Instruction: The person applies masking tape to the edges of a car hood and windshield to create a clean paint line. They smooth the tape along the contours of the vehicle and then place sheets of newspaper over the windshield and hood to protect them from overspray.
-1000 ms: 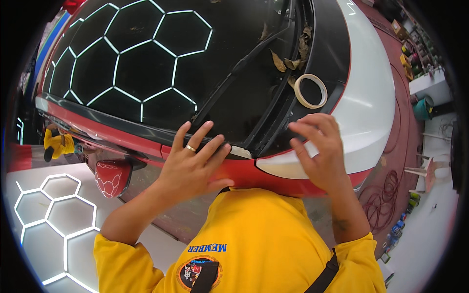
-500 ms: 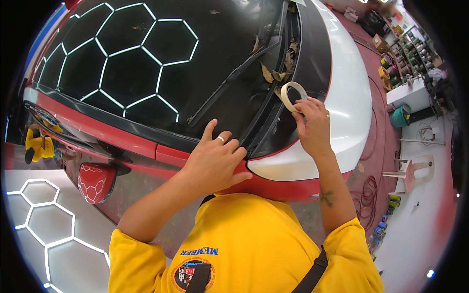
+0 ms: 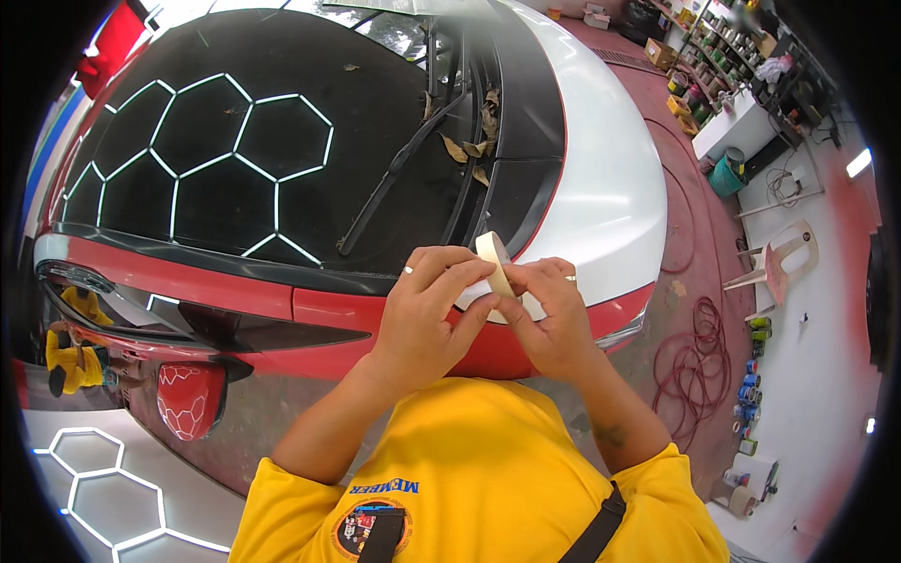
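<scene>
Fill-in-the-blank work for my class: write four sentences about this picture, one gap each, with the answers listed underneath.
1. Between the left hand and the right hand is a cream-coloured, ring-shaped roll of ____.
2. The person's short-sleeved cloth shirt is ____.
3. Dry brown ____ lie near the long black wiper.
4. A dark red coiled hose lies on the ____.

Missing words: tape; yellow; leaves; floor.

The left hand (image 3: 424,314) and the right hand (image 3: 554,317) both hold the tape (image 3: 487,248), one from each side, over the red-and-white corner of the car (image 3: 338,311); leaves (image 3: 453,148) (one yellowish) lie beside the wiper (image 3: 394,180), and at right a red hose (image 3: 696,371) lies coiled on the floor (image 3: 648,98), near a chair (image 3: 777,269)
</scene>
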Tool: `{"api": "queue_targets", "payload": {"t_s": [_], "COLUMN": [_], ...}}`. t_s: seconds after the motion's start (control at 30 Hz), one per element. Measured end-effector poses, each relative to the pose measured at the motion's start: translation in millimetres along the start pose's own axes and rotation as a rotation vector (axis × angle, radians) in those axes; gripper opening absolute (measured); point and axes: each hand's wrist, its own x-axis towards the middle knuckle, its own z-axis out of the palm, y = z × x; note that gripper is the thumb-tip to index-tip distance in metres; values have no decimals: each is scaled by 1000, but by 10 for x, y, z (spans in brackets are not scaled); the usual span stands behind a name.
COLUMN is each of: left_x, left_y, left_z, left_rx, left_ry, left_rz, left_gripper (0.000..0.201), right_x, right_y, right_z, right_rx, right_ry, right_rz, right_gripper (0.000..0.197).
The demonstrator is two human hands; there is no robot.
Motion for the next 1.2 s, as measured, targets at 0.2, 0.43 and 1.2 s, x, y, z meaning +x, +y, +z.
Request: {"api": "queue_targets", "payload": {"t_s": [0.2,0.43,1.2], "left_x": [-350,-829,-762], "left_y": [124,175,181], "left_z": [9,206,315], "left_rx": [-13,-92,-61], "left_ry": [-80,-106,-23], "left_rz": [-61,-263,-337], "left_gripper": [49,42,42], "right_x": [-404,-729,-532], "right_y": [-221,-161,115], "right_z": [137,265,215], "right_rx": [-91,-144,-16], "right_ry": [-111,-280,-297], "right_rz": [-58,13,-41], "right_gripper": [54,63,54]}}
